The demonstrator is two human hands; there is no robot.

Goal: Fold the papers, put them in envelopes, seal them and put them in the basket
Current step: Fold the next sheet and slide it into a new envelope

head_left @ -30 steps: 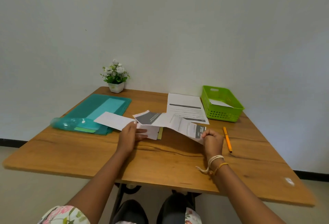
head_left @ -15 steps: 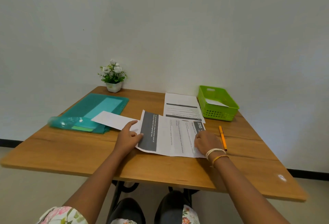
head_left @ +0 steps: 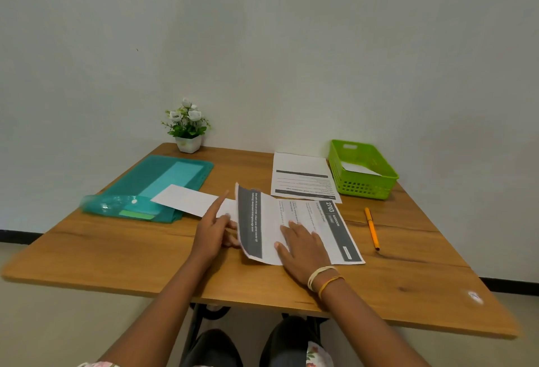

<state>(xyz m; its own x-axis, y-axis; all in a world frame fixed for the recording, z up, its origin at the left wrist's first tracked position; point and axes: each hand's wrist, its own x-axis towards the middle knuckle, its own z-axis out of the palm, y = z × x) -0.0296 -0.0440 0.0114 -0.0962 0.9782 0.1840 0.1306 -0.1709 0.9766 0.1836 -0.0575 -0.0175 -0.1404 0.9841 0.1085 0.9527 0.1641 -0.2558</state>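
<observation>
A printed paper (head_left: 318,221) with dark grey bands lies sideways on the wooden table (head_left: 116,256) in front of me. My left hand (head_left: 214,229) grips its left edge and lifts that edge off the table, forefinger stretched out. My right hand (head_left: 302,245) presses flat on the middle of the sheet, fingers apart. A white envelope (head_left: 186,199) lies just left of the paper, partly on a teal folder. The green basket (head_left: 364,188) stands at the back right with a white envelope (head_left: 360,169) inside.
A second printed sheet (head_left: 302,175) lies behind the paper, beside the basket. A teal plastic folder (head_left: 151,180) covers the left of the table. An orange pen (head_left: 372,228) lies to the right. A small pot of white flowers (head_left: 188,129) stands against the wall.
The paper went from held in the air to spread flat on the table. Now its left edge is raised by my left hand, and my right hand has slid from the right edge to the middle.
</observation>
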